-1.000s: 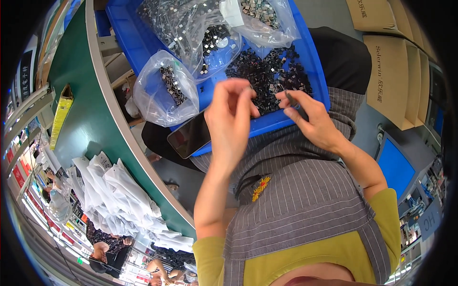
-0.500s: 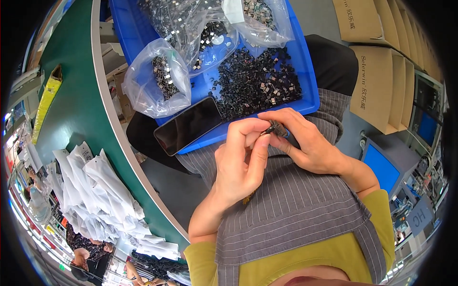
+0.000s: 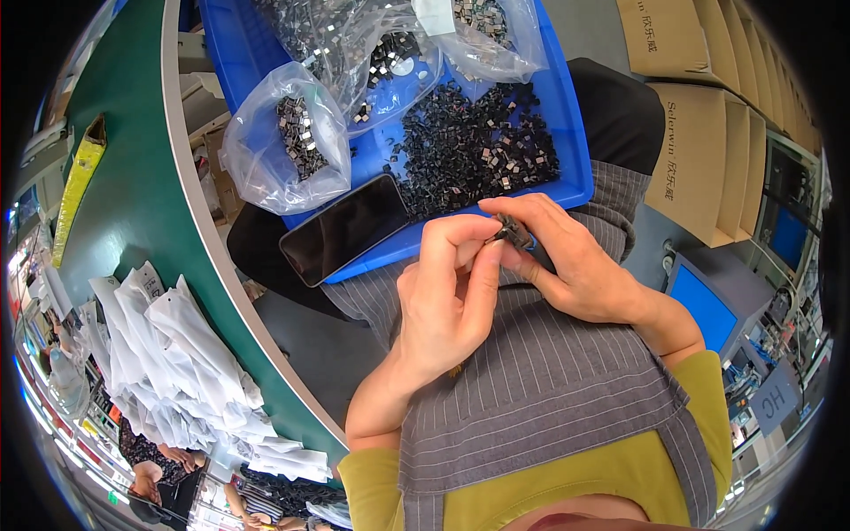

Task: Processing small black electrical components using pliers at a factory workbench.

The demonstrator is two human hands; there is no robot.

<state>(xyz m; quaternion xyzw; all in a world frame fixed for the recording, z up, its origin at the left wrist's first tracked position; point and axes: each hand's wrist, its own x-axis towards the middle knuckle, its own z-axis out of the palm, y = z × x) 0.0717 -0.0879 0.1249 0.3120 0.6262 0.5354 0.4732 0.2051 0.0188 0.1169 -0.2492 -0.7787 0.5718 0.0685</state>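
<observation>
Over the near edge of a blue plastic bin [image 3: 580, 150], my two hands meet at the fingertips. Small black parts [image 3: 516, 232], perhaps with connectors among them, sit between the thumb and fingers of my right hand [image 3: 580, 270]. A dark strip also shows beneath that hand's fingers; its kind is hidden. Thumb and index finger of my left hand [image 3: 447, 296] pinch at the end of these parts. Beyond the hands, a heap of loose small black parts [image 3: 456, 146], some with silvery metal pieces, lies in the bin.
A black smartphone [image 3: 343, 230] rests on the bin's near left corner. Clear plastic bags [image 3: 257, 146] of small metal parts fill its left and far side. White packets [image 3: 181, 341] and a yellow angled strip [image 3: 80, 190] lie on the green table [image 3: 133, 75]. Cardboard boxes [image 3: 686, 164] stand right.
My left fingertips have shifted slightly at the black parts, and the right hand has turned a little. The view has moved slightly; both hands stay together.
</observation>
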